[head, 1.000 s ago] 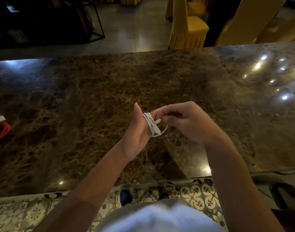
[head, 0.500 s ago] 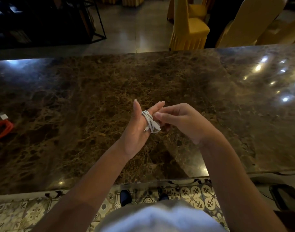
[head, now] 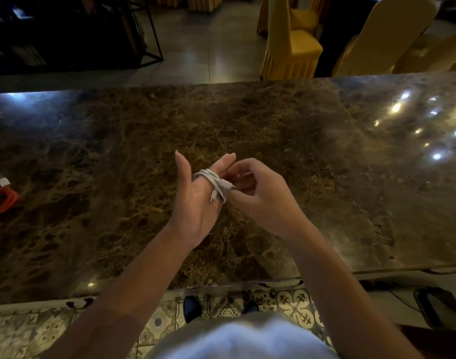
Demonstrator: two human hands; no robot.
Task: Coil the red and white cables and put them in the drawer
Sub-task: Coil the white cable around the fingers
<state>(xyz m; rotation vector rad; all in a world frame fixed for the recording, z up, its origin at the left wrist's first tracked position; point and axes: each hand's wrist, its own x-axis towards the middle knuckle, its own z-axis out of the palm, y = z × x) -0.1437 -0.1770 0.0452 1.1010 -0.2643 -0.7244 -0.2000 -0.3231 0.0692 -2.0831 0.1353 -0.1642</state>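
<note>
Dim warm light, spot glare on the glossy marble counter point(head: 416, 120), soft blur, wide-angle edge bending.

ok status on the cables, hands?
Left hand open, white cable wound round its fingers. Right hand pinching the cable's end. Red cable on the counter's far left. No drawer visible.

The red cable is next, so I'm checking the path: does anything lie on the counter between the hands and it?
Nothing visible: only bare marble counter lies between the left hand and the red cable.
</note>
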